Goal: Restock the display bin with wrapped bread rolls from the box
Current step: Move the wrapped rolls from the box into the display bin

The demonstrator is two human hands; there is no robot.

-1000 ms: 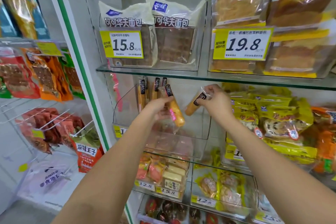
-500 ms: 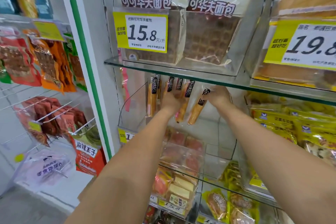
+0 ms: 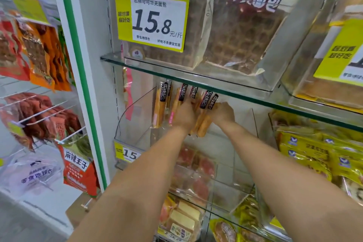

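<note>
Both hands reach into the clear display bin point(image 3: 137, 118) among upright wrapped bread rolls point(image 3: 160, 108).
Two rolls stand between the hands and touch both; the rest stand left of the left hand point(image 3: 184, 117) and behind its fingers, black labels up, just under the glass shelf point(image 3: 255, 94) above the knuckles. The right hand point(image 3: 224, 113) looks bent at the knuckles. Fingers are hidden or blurred, so I cannot tell either hand's hold.
</note>
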